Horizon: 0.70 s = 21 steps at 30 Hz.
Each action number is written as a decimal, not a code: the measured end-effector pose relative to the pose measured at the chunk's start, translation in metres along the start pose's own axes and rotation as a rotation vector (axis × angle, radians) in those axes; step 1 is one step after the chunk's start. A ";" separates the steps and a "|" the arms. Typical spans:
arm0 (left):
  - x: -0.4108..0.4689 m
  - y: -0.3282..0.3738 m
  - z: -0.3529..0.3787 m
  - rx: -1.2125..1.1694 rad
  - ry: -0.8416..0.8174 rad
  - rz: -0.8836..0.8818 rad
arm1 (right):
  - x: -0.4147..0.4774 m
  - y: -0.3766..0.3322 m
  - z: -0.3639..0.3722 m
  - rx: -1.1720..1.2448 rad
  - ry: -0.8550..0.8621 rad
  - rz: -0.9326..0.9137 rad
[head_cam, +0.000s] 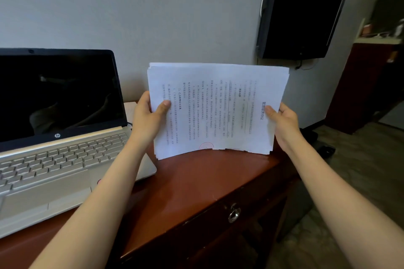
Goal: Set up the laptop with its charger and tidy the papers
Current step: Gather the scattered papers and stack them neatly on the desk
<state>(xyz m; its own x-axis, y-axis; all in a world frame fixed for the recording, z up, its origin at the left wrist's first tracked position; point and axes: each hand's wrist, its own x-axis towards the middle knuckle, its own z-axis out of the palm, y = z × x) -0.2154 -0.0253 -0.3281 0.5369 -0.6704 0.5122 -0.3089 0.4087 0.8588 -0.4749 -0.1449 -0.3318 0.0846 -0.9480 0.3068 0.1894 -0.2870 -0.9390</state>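
While fingers of the left hand (148, 113) and right hand (282, 120) pinch opposite side edges, the papers (218, 111) stand upright between them, bottom edge at the counter (196, 181); the open laptop (54, 137) sits outside the left fingers.

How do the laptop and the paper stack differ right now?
The laptop rests on the desk, lid open; the paper stack is held upright, gripped at its sides by the left hand and right hand. The laptop screen is dark; the paper stack is white with printed text. Both face the person.
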 end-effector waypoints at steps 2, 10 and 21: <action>0.002 0.004 0.001 0.001 0.024 0.040 | 0.003 -0.006 0.002 -0.007 -0.006 -0.028; -0.001 -0.013 -0.002 0.045 -0.046 -0.008 | -0.001 0.008 0.001 -0.087 -0.054 0.035; -0.006 -0.027 -0.008 0.141 -0.163 -0.146 | -0.012 0.031 -0.002 -0.055 -0.015 0.102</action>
<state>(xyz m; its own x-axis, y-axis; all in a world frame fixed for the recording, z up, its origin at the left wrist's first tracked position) -0.2041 -0.0272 -0.3541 0.4540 -0.8113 0.3682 -0.3499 0.2177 0.9111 -0.4714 -0.1430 -0.3651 0.1155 -0.9706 0.2113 0.1249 -0.1968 -0.9725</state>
